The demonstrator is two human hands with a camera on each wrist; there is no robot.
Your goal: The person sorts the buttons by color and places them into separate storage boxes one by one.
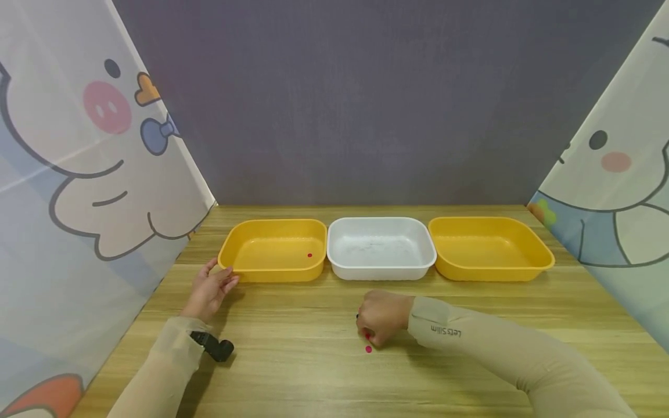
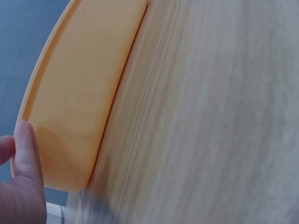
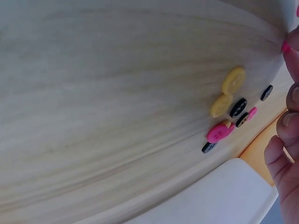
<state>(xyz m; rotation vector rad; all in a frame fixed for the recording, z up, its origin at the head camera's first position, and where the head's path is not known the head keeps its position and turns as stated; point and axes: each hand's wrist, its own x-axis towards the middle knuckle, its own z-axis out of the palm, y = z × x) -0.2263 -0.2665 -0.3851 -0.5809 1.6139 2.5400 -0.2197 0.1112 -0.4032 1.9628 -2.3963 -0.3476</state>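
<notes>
My right hand (image 1: 384, 318) is low over the wooden table, fingertips pinching a small pink button (image 3: 286, 46). Another pink button (image 1: 368, 349) lies on the table just below those fingertips in the head view. Beside the hand, the right wrist view shows several loose buttons: yellow ones (image 3: 233, 80), black ones (image 3: 238, 107) and pink ones (image 3: 217, 133); in the head view the hand hides them. At the near left corner of the left yellow tray (image 1: 272, 276), my left hand (image 1: 208, 293) touches the wall and rim with relaxed fingers. One pink button (image 1: 310, 255) lies inside that tray.
A white tray (image 1: 381, 273) stands in the middle of the row, and a second yellow tray (image 1: 493, 273) on its right. Behind them rises a dark grey panel (image 1: 334, 104). Cartoon-printed cloths (image 1: 63, 174) flank the table on both sides.
</notes>
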